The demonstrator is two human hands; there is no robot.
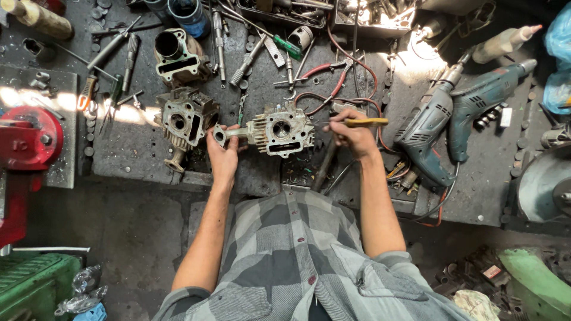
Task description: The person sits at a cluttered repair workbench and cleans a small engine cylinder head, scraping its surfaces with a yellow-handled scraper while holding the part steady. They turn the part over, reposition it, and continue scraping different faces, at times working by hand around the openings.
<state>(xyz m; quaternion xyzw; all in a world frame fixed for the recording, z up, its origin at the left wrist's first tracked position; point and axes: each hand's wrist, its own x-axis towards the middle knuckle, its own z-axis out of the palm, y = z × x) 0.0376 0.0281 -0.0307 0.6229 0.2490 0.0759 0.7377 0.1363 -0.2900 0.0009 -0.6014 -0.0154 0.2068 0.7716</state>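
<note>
Worker's left hand (223,156) grips a finned engine cylinder head (279,129) w/ fingers wrapped round its protruding stub; right hand (352,135) pinches a yellow-handled tool (363,122) beside it. Head sits mid-surface (137,151), long axis left-right, bore facing up. Work looks underway, not finished; a second engine casting (185,116) lies just left.

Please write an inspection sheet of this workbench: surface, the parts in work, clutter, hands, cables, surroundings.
Surface: dark, dirty workbench, sunlit patches.
Job's things: finned cylinder head on the bench; yellow-handled tool beside it.
Clutter: second engine casting, cylinder barrel, loose screwdrivers, washers, red-handled pliers.
Hands: left hand grips the head's left end; right hand holds the tool.
Cables: red wire loops behind the head.
Surroundings: two blue-grey power drills, red vise, green crate.
</note>
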